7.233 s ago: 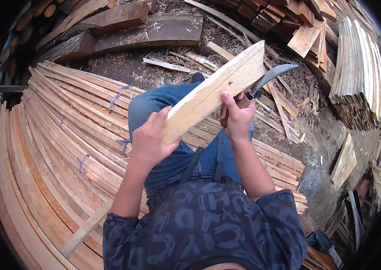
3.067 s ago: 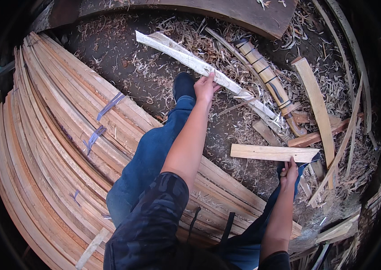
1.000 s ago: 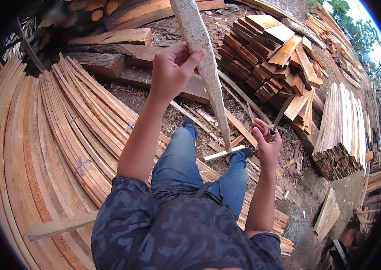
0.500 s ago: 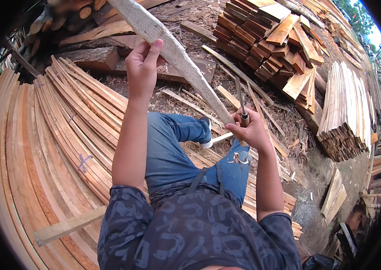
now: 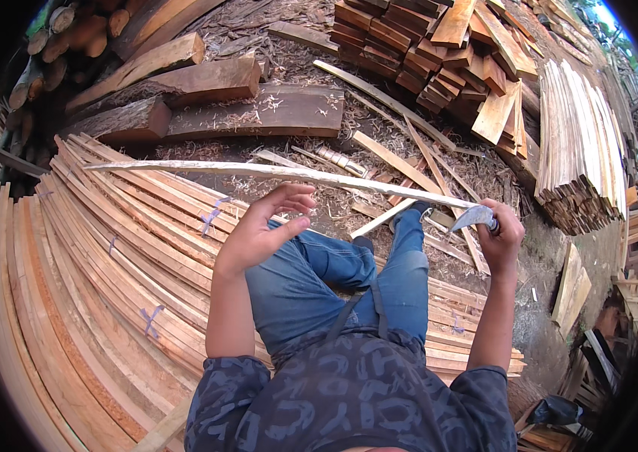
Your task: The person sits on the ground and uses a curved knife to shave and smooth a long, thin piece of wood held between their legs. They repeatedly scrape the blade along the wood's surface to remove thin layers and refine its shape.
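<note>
- Planks (image 5: 70, 301): pale curved boards fanned over the ground on the person's left and under the legs; some carry blue marks.
- Stacks (image 5: 575, 143): cut boards piled at upper right, one of reddish short pieces (image 5: 424, 53), one of pale thin slats set on edge.
- Slabs (image 5: 259, 113): dark thick timbers lying flat at upper centre, shavings scattered on top; round logs (image 5: 70, 30) behind them at upper left.
- Ground (image 5: 364, 158): dark earth littered with shavings and loose offcuts.
- Strip (image 5: 274, 172): long thin pale length of wood, lying almost level across the view above the knees, its right end meeting the blade, its left end reaching over the planks.
- Left hand (image 5: 262, 230): fingers spread and curled loosely, palm up, just under the strip; whether it touches cannot be told.
- Right hand (image 5: 501, 237): fist closed on the handle of the blade.
- Blade (image 5: 473, 217): curved grey metal, tip against the strip's right end.
</note>
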`<state>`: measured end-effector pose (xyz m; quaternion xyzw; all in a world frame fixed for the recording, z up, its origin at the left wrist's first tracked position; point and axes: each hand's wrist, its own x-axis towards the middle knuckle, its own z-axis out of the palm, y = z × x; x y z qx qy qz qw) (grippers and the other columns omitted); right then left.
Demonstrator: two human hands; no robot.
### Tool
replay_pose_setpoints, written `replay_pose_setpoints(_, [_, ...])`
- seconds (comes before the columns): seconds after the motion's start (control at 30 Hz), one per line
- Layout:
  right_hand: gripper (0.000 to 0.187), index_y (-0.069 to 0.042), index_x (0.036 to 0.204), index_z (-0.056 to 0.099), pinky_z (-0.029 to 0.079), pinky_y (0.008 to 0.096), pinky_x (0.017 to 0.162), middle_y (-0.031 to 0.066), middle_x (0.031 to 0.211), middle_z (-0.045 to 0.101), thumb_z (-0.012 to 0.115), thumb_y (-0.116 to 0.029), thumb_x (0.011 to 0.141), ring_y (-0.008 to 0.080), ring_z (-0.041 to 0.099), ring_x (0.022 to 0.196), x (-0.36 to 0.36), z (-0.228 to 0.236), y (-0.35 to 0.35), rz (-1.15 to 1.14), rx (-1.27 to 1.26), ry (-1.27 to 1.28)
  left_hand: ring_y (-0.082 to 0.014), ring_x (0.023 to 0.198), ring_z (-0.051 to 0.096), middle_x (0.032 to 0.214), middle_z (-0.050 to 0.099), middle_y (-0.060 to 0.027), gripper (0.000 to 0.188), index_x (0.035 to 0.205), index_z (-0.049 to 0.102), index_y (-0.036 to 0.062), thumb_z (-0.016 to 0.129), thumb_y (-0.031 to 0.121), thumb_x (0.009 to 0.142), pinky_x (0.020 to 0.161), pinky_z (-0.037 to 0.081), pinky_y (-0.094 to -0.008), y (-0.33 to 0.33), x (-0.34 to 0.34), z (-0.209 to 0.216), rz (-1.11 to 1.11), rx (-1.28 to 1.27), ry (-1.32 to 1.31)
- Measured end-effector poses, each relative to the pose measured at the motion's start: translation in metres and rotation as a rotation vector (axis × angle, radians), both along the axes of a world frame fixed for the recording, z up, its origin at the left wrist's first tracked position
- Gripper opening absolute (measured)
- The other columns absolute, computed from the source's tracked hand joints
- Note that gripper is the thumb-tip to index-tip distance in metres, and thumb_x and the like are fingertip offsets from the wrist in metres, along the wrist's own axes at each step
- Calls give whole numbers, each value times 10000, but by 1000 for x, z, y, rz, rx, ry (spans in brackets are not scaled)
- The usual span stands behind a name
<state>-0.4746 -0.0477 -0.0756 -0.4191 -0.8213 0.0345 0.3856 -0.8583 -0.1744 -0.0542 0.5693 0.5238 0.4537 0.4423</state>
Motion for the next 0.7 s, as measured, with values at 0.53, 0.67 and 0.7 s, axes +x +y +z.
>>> replay_pose_setpoints(0.53, [257, 2, 916, 629, 507, 374, 845, 117, 1020, 683, 735, 36, 685, 307, 650, 991, 0, 7, 69, 129, -137, -280, -339, 639, 607, 697, 632, -191, 298, 861, 631, -11, 696, 279, 852, 625, 466, -406, -87, -69, -59, -92, -601, 683])
replay_pose_setpoints(0.67, [201, 5, 889, 587, 502, 384, 885, 126, 1168, 634, 726, 6, 745, 325, 604, 1109, -11, 0, 68, -22, 82, -238, -217, 534, 456, 590, 530, -154, 318, 787, 608, -32, 671, 264, 884, 551, 405, -366, -92, -56, -91, -97, -624, 405])
replay_pose_setpoints(0.7, [201, 4, 883, 580, 504, 387, 871, 126, 1166, 631, 730, -4, 751, 328, 610, 1086, -19, -4, 64, -64, 125, -228, -170, 548, 422, 590, 494, -96, 306, 751, 572, -18, 676, 238, 881, 538, 382, -338, -95, -49, -99, -68, -632, 346])
